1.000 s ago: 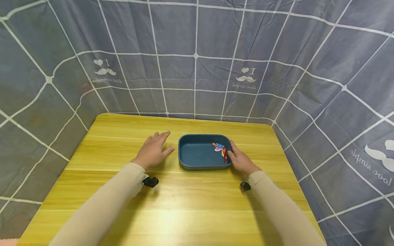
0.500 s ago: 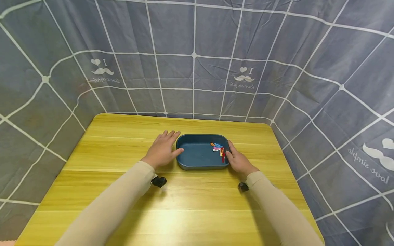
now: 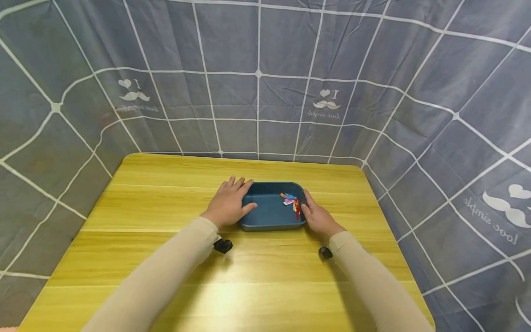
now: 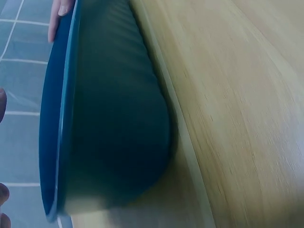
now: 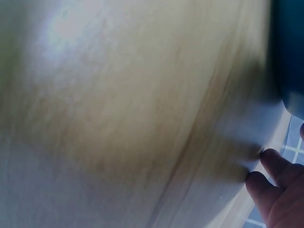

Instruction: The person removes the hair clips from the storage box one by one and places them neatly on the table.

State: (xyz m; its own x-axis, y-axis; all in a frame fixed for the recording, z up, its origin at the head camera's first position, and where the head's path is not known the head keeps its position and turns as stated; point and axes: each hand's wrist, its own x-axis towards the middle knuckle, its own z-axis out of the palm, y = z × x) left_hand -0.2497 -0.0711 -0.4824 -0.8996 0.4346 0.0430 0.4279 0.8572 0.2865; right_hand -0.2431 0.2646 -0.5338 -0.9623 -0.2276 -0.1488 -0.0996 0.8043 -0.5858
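A dark blue rectangular tray (image 3: 267, 216) with rounded corners stands on the table, seen from above in the head view and from its side in the left wrist view. Several small slim coloured pieces (image 3: 292, 203), orange, blue, pink, white and red, lie in its right end. My right hand (image 3: 319, 218) holds that end, thumb over the rim and fingers along the outer wall. At the left end my left hand (image 3: 229, 204) has its fingers spread and straight, the thumb reaching over the rim. The right wrist view shows only some right fingertips near the tray's corner.
The yellow wood-grain table (image 3: 249, 281) extends around the tray on all sides. A grey curtain (image 3: 232, 97) with white grid lines hangs behind it and along both sides. Each wrist carries a small black camera (image 3: 222, 246).
My left hand has moved right, from beside the tray to its left end, with the thumb now over the rim. My right hand keeps its hold on the right end.
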